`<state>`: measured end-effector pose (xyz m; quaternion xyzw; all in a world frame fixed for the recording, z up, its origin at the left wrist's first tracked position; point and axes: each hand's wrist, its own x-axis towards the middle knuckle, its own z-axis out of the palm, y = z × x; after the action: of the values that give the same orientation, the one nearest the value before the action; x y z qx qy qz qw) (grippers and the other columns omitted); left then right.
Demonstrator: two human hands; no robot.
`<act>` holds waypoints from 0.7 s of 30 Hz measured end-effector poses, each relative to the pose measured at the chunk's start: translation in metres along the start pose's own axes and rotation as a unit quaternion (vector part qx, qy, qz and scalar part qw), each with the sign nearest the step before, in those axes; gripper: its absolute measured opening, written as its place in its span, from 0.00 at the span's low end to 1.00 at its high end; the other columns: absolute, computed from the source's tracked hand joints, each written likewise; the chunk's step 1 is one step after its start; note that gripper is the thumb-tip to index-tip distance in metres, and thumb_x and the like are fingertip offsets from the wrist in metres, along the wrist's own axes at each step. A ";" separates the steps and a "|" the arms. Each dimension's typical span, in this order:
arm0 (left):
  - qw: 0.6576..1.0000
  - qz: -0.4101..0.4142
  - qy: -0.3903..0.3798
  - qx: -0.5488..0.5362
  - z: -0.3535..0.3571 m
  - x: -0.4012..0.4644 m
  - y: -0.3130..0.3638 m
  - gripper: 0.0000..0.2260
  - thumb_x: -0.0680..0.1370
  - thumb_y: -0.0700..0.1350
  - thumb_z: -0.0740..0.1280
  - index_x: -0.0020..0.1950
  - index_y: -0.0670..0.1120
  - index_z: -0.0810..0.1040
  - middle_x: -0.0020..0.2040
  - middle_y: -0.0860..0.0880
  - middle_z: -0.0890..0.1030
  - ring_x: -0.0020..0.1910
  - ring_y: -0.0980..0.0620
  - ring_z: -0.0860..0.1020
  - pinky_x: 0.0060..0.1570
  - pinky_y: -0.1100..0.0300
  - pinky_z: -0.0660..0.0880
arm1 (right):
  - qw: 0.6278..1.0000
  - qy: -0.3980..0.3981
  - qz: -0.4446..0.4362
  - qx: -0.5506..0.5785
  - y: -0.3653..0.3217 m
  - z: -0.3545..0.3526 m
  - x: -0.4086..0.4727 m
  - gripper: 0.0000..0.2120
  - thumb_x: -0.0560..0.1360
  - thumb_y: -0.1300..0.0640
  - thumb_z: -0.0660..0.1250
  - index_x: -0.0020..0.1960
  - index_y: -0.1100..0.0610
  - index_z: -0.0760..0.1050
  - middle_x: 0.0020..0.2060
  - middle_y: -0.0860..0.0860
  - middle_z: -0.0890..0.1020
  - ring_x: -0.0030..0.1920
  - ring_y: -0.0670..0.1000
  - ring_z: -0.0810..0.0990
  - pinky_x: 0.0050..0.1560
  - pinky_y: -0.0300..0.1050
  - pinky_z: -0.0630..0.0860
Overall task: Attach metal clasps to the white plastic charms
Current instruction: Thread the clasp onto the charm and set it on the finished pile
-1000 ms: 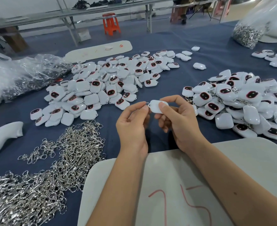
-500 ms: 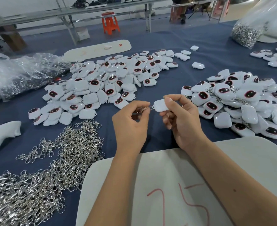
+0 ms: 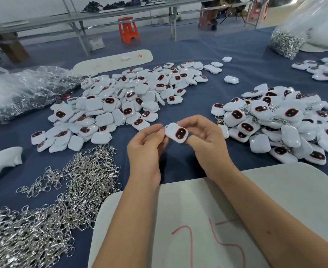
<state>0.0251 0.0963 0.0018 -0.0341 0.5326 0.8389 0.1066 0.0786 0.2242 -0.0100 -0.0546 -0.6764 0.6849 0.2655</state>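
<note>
White plastic charm (image 3: 176, 132), dark face with a red rim turned up, sits in the air between the two hands, above the blue desk (image 3: 188, 111). The right hand (image 3: 205, 136) has it from the right, fingers curled round its far edge and one fingertip showing beneath its near corner. Its long axis runs from upper left down to lower right, and the upper-left end, where its small loop should be, points straight at the left hand (image 3: 146, 146). That hand's thumb and forefinger are pinched together right at that end; a glint of metal shows there, so I take it to be holding a clasp, though it is too small to be sure. Whether the clasp is already through the loop I cannot tell. So the left hand is the one nearer the joint. Loose clasps (image 3: 49, 213) lie heaped to its left, bare charms (image 3: 109, 107) beyond, and clasped ones (image 3: 275, 120) are piled to the right.
</note>
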 end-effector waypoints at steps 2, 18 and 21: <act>1.000 0.006 0.003 -0.003 0.000 0.000 -0.001 0.06 0.78 0.31 0.71 0.51 0.39 0.84 0.41 0.45 0.86 0.43 0.53 0.85 0.44 0.66 0.80 | 0.999 -0.010 0.028 0.023 -0.002 0.000 0.000 0.11 0.78 0.69 0.69 0.56 0.58 0.80 0.51 0.53 0.87 0.54 0.53 0.86 0.53 0.42 0.82; 0.992 0.035 -0.047 0.109 0.128 0.012 -0.014 0.08 0.76 0.29 0.69 0.46 0.41 0.83 0.40 0.44 0.85 0.38 0.51 0.84 0.44 0.60 0.82 | 0.895 0.408 -0.099 -0.148 -0.014 -0.041 0.016 0.25 0.80 0.68 0.65 0.76 0.63 0.67 0.75 0.59 0.67 0.73 0.54 0.70 0.65 0.37 0.75; 0.991 0.034 -0.040 0.125 0.126 0.013 -0.018 0.09 0.76 0.30 0.67 0.45 0.42 0.83 0.38 0.47 0.86 0.35 0.53 0.83 0.38 0.63 0.79 | 0.908 0.350 -0.106 -0.207 -0.011 -0.041 0.016 0.31 0.78 0.72 0.60 0.80 0.65 0.62 0.83 0.57 0.55 0.83 0.54 0.57 0.75 0.53 0.70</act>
<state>0.0235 0.2192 0.0383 0.0316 0.6295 0.7695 0.1026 0.0856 0.2670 0.0022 -0.2726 -0.6683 0.4348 0.5385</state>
